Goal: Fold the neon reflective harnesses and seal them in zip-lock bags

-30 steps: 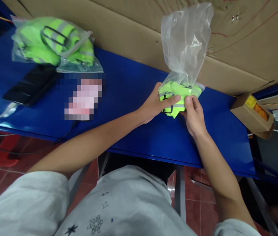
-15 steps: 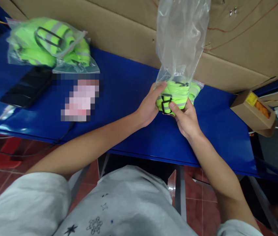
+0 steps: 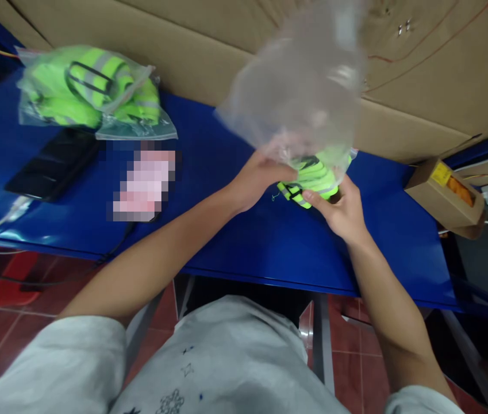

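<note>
My right hand [image 3: 342, 210] grips a folded neon-yellow reflective vest [image 3: 319, 179] from its right side, thumb on top near a black buckle. Silver stripes run across the fabric. A clear plastic bag [image 3: 299, 86] stands up over the vest, its upper part blurred and spread to the left. At the bag's lower left edge, my left hand [image 3: 261, 178] is closed on the plastic beside the vest. Its fingertips are partly covered by the film. How far the vest lies inside the bag is hard to see.
More neon vests in a clear zip bag [image 3: 92, 86] lie at the back left of the blue table [image 3: 209, 230]. In front are a black phone [image 3: 52, 164] with a white cable and a pixelated item [image 3: 144, 184]. A cardboard box [image 3: 444, 198] stands at the right edge.
The upright bag has swung and widened to the left. My left hand has shifted slightly left along its edge. My right hand has moved a little right and down with the vest, which now tilts.
</note>
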### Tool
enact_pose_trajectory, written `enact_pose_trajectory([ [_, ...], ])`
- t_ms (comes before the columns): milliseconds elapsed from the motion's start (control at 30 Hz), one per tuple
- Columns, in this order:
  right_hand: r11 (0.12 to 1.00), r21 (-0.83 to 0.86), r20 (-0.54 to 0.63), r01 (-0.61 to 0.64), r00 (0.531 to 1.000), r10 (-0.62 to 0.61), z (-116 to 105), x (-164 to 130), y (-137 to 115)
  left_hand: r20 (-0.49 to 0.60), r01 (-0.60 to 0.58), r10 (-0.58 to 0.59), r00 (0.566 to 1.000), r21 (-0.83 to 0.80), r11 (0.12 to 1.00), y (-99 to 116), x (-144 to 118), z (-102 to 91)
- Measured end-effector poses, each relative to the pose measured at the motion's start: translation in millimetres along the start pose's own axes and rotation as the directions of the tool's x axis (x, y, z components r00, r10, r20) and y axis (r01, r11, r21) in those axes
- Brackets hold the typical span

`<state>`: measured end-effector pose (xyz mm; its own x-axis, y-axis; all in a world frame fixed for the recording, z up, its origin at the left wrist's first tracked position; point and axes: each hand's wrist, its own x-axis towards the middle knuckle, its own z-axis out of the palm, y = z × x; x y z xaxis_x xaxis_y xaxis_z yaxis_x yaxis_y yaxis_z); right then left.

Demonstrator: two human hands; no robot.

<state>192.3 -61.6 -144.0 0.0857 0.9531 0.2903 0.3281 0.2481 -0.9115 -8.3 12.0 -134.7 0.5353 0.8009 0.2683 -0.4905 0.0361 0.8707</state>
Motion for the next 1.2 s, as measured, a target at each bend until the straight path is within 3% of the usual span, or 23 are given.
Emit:
enact_pose_trajectory([
  [67, 1.000, -0.007, 0.048, -0.010, 0.999, 0.010, -2.4, -0.1, 2.6, 0.025, 0.039, -0.040, 0.999, 0.043, 0.998, -1.5, -0.1, -0.5],
  [233, 0.957, 0.221, 0.116, -0.186, 0.980, 0.164, -5.4, 0.5, 4.8, -0.055, 0.108, -0.107, 0.993, 0.017, 0.994, -7.8, 0.2, -0.2],
  [367, 0.893, 0.362, 0.060, -0.268, 0.962, 0.265, 0.4, 2.8, -1.5, -0.044, 0.139, -0.142, 0.989, -0.064, 0.988, -16.2, -0.6, 4.7],
  [567, 0.884, 0.405, -0.114, -0.236, 0.946, 0.305, 22.2, 2.4, -1.7, -0.215, 0.145, -0.188, 0.958, -0.201, 0.969, -32.9, -7.9, 22.8],
  [633, 0.917, 0.350, -0.200, -0.192, 0.941, 0.274, 24.6, 0.0, 0.2, -0.215, 0.201, -0.252, 0.944, -0.234, 0.951, -31.8, -10.1, 27.6],
  [733, 0.995, 0.070, -0.336, -0.076, 0.937, 0.095, 22.7, -4.4, 1.1, -0.252, 0.222, -0.262, 0.932, -0.173, 0.959, -25.8, -13.5, 33.4],
  [800, 0.995, -0.102, -0.379, -0.018, 0.925, -0.022, 20.9, -6.6, 1.1, -0.293, 0.205, -0.236, 0.926, -0.132, 0.970, -23.5, -16.4, 37.5],
  [867, 0.987, -0.159, -0.405, -0.002, 0.912, -0.063, 20.0, -7.3, 1.7, -0.307, 0.213, -0.244, 0.920, -0.133, 0.968, -25.1, -18.9, 41.1],
  [967, 0.990, -0.143, -0.345, 0.016, 0.936, -0.065, 19.5, -6.2, 4.3, -0.290, 0.220, -0.257, 0.922, -0.154, 0.963, -32.6, -19.4, 41.2],
  [1067, 0.989, -0.127, -0.148, 0.076, 0.984, -0.095, 16.7, -4.1, 8.1, -0.320, 0.184, -0.223, 0.921, -0.149, 0.972, -39.7, -15.2, 33.1],
  [1133, 0.992, -0.102, -0.065, 0.074, 0.995, -0.081, 13.3, -2.6, 11.2, -0.302, 0.212, -0.261, 0.917, -0.185, 0.960, -41.3, -11.7, 25.8],
  [1200, 0.999, -0.041, -0.062, 0.023, 0.998, -0.026, 9.7, -1.0, 14.6, -0.231, 0.271, -0.329, 0.916, -0.252, 0.929, -40.6, -9.0, 19.7],
])
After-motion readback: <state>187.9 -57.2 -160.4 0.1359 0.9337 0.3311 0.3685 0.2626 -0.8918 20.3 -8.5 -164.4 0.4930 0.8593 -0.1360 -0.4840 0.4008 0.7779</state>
